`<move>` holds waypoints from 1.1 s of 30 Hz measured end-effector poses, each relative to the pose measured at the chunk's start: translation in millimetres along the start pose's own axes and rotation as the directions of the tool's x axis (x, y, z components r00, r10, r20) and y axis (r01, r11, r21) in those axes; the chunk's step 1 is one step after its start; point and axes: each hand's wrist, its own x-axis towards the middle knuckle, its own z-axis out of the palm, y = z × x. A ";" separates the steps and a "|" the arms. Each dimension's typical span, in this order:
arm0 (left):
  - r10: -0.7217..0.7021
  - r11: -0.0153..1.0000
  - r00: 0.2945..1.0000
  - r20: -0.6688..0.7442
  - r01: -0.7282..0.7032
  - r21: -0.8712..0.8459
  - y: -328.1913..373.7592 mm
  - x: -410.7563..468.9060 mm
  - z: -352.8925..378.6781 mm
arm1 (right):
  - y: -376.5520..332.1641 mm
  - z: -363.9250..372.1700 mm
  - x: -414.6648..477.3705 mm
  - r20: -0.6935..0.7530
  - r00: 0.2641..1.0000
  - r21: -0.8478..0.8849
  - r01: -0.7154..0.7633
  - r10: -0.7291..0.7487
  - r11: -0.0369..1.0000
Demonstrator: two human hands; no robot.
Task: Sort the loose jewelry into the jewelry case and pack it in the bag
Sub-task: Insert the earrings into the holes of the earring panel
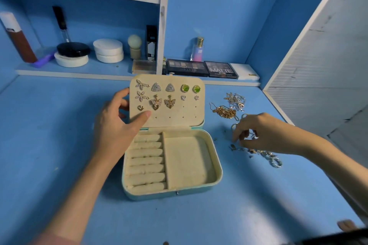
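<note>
A mint jewelry case [216,167] lies open on the blue table, its cream lid panel [187,111] upright with several earrings pinned on it. My left hand [117,123] grips the lid's left edge, thumb on the panel front. The ring rolls [147,161] and the square compartment [189,163] hold nothing. Right of the case lies loose jewelry: a gold chain heap [225,112], a silver chain heap [236,100] and small pieces and rings [272,160]. My right hand [264,133] hovers over the small pieces with its fingers curled down among them. Whether it holds one is hidden.
Along the back, shelves [79,72] carry compacts, bottles and eyeshadow palettes [201,67]. A white slatted panel [328,77] closes off the right side. A dark object [338,237] shows at the bottom right corner.
</note>
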 end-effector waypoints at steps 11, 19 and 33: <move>-0.010 1.000 1.000 -0.005 0.010 0.004 2.7 -1.1 -1.2 | 3.5 -6.7 -8.4 0.113 0.993 -0.060 -0.036 0.043 0.998; 0.007 1.000 1.000 0.004 -0.007 0.000 5.7 -2.4 -2.2 | 10.3 -10.1 -14.7 0.180 0.981 -0.107 -0.050 0.069 0.993; 0.040 0.999 0.999 0.018 -0.041 0.010 2.5 -1.7 -2.8 | 15.9 -2.7 -12.3 0.110 0.989 -0.092 -0.084 0.094 0.992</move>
